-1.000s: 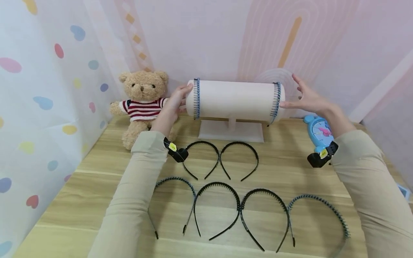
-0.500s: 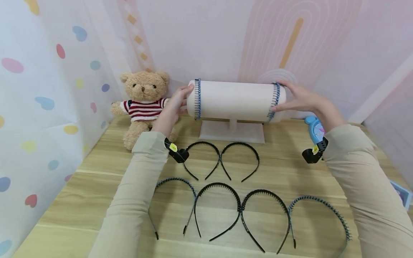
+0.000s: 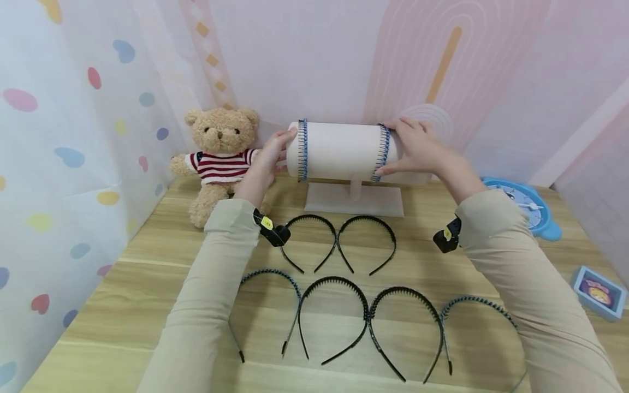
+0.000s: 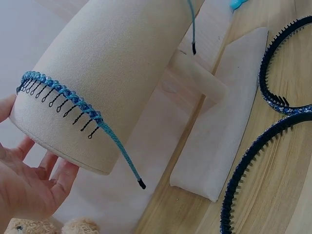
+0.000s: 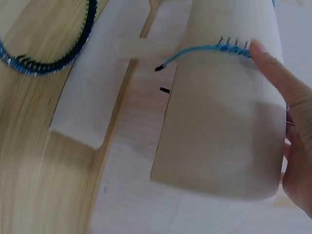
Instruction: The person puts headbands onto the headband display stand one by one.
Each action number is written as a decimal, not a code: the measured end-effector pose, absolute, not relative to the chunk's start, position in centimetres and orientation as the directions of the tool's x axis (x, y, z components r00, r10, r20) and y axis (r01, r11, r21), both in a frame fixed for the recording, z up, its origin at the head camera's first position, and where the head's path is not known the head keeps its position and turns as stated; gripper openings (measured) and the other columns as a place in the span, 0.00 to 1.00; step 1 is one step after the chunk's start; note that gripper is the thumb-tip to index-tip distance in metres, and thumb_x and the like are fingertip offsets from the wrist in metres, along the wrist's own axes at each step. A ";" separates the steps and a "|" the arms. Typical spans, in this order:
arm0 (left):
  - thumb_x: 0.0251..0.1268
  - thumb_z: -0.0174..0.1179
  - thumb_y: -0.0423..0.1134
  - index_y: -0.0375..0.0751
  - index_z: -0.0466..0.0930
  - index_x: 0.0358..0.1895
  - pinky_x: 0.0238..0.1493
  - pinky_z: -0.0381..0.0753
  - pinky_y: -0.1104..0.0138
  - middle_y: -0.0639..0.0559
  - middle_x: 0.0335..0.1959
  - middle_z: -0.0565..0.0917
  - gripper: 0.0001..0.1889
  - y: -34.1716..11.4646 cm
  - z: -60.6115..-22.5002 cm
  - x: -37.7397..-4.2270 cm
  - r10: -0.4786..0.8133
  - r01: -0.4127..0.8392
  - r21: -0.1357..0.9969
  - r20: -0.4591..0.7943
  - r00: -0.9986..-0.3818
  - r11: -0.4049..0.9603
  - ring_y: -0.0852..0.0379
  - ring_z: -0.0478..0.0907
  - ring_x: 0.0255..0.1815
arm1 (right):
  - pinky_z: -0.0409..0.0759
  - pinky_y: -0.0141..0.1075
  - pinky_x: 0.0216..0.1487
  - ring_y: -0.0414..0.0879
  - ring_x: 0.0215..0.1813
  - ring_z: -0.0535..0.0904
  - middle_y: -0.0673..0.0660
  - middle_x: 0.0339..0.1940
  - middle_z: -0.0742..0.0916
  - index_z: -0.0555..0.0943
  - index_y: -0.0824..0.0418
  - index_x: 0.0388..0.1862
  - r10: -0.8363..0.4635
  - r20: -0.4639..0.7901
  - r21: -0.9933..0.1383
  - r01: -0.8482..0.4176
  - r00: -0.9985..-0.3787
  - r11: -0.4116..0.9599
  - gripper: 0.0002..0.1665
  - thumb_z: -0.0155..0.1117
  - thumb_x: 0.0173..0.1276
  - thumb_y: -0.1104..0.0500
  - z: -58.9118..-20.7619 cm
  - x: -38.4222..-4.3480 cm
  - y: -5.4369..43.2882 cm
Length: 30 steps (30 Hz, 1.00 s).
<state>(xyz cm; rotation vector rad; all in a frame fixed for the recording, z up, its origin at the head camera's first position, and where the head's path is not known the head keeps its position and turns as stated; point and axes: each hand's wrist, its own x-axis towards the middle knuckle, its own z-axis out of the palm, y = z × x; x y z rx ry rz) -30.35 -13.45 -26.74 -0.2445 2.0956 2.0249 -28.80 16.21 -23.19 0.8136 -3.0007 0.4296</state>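
Observation:
A white cylindrical headband display stand rises on a flat base at the back of the table. My left hand holds its left end, thumb on the near side and fingers around the rim. Close to that end sits one blue braided headband with looped black teeth. A second blue headband lies over the roll right of its middle. My right hand grips it from the right, the thumb on its near side and the fingers over the back, partly hidden.
Two black toothed headbands lie before the stand. Nearer is a row of black headbands flanked by blue-grey ones. A teddy bear sits left; a blue clock and blue box are right.
My right hand has come from beyond the roll's right end, taken hold of the right headband and slid it left along the roll. The left hand has stayed in place.

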 end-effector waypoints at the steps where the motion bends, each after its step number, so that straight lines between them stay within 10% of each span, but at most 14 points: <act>1: 0.65 0.45 0.58 0.54 0.53 0.68 0.55 0.62 0.62 0.50 0.65 0.64 0.30 -13.4 -26.8 -30.4 0.031 -0.265 0.963 -0.266 -0.963 0.038 0.54 0.63 0.62 | 0.38 0.57 0.70 0.60 0.74 0.46 0.63 0.71 0.62 0.51 0.62 0.71 -0.502 0.084 -0.254 -0.506 -0.861 0.824 0.62 0.71 0.45 0.37 -23.2 -28.9 15.8; 14: 0.66 0.45 0.56 0.53 0.54 0.67 0.55 0.63 0.62 0.49 0.65 0.64 0.28 -12.7 -26.8 -30.1 0.031 -0.253 0.967 -0.254 -0.967 0.025 0.52 0.64 0.62 | 0.53 0.56 0.67 0.59 0.68 0.61 0.64 0.66 0.69 0.53 0.64 0.70 -0.549 0.047 -0.202 -0.546 -0.835 0.813 0.61 0.69 0.47 0.35 -22.7 -30.8 11.2; 30: 0.65 0.47 0.58 0.54 0.55 0.67 0.61 0.60 0.58 0.50 0.66 0.65 0.29 -12.0 -27.0 -29.8 0.032 -0.252 0.967 -0.253 -0.967 0.019 0.52 0.63 0.64 | 0.48 0.54 0.70 0.55 0.73 0.53 0.59 0.72 0.62 0.49 0.60 0.72 -0.588 0.055 -0.166 -0.588 -0.807 0.792 0.62 0.68 0.48 0.35 -23.2 -30.4 6.6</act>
